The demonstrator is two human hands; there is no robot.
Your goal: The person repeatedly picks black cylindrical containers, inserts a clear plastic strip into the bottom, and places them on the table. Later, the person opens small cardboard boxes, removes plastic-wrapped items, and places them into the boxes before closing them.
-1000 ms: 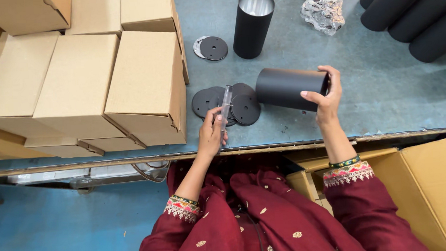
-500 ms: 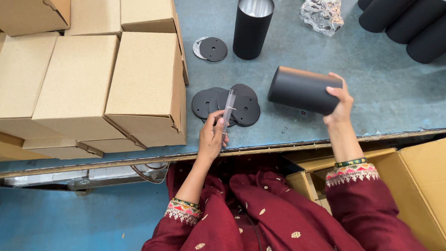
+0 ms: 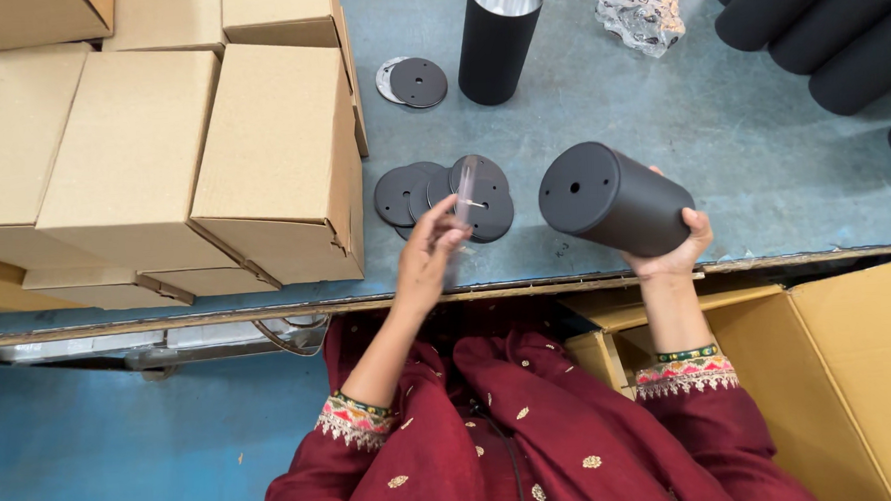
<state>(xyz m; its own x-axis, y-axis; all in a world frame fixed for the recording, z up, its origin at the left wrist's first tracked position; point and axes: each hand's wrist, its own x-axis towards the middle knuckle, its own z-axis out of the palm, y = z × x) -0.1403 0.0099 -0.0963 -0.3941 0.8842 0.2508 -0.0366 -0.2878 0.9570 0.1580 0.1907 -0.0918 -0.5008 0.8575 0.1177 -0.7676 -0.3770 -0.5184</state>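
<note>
Head view: the left hand (image 3: 428,256) pinches a thin clear strip (image 3: 461,202) between fingertips, just above a stack of flat black discs (image 3: 443,188). The right hand (image 3: 678,245) wraps its fingers under a matte black cylinder (image 3: 613,198), tilted right of the discs, its capped end bearing small holes. Smooth cardboard boxes (image 3: 261,158) lie left of the discs on the grey table (image 3: 741,147).

Black cylinder (image 3: 618,198) matt, prob. metal; discs (image 3: 443,190) matt black; boxes (image 3: 161,163) plain brown cardboard; table (image 3: 762,167) smooth grey
</note>
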